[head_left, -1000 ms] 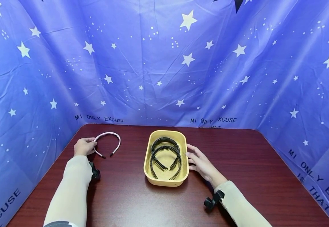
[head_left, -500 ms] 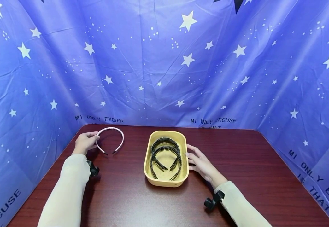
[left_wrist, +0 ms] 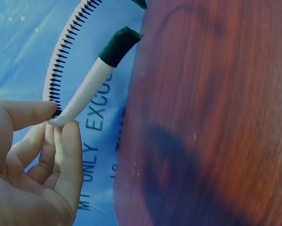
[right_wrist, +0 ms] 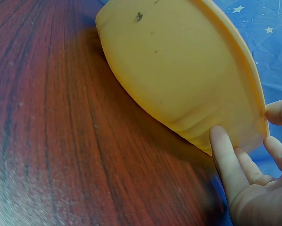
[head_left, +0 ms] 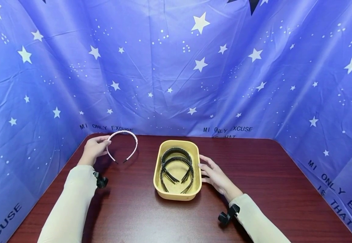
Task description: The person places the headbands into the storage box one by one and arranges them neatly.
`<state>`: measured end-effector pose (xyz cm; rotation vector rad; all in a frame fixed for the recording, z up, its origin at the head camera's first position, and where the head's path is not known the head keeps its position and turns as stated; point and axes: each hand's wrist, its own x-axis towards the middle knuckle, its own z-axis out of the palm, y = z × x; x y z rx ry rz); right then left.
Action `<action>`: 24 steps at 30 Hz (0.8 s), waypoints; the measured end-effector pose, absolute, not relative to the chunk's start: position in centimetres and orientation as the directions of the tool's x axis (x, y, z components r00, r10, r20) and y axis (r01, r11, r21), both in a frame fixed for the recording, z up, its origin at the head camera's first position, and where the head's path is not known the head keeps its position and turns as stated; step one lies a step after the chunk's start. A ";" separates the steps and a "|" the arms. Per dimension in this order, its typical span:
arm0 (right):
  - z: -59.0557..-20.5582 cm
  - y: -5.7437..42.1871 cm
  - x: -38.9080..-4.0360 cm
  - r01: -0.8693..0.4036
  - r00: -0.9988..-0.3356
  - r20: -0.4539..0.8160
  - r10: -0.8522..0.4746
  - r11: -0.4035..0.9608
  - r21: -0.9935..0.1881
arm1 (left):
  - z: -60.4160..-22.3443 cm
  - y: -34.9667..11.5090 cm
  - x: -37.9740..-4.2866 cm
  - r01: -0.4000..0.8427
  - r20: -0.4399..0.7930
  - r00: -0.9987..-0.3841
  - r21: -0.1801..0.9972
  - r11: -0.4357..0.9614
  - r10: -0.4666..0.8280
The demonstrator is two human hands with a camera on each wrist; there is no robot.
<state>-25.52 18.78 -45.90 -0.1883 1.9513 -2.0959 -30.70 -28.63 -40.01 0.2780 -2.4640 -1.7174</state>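
A slim pale pink headband (head_left: 137, 143) with dark teeth inside and dark end tips hangs above the far left of the table. Its left side is pinched between thumb and fingers of my left hand (head_left: 94, 148). In the left wrist view the headband (left_wrist: 87, 89) shows close up, gripped near the bend. At the centre stands a yellow plastic tub (head_left: 178, 196) holding black toothed headbands (head_left: 177, 158), which overlap. My right hand (head_left: 216, 175) touches the tub's right wall with extended fingers; in the right wrist view its fingertips (right_wrist: 219, 134) rest against the wall and rim.
The dark red-brown wooden table (head_left: 127, 216) reaches back to a blue star-print curtain (head_left: 151, 67) that encloses it at the back and both sides. A black wrist camera (head_left: 228, 214) is strapped to the right forearm, another camera (head_left: 101, 181) to the left.
My left hand has raised the pink headband off the table and shifted it slightly right and farther back. My right hand and the tub have stayed in place.
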 end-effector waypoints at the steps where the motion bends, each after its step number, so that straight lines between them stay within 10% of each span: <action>1: -45.9 18.8 -25.5 0.108 -0.955 -0.087 -0.284 -0.059 -0.992 | -39.8 -28.4 -30.7 -0.075 0.000 -0.975 0.942 0.326 -0.223; 24: -45.9 18.8 -25.5 0.105 -0.952 -0.080 -0.296 -0.067 -0.992 | -38.3 -24.1 -29.8 0.033 0.086 -0.976 0.966 0.256 -0.199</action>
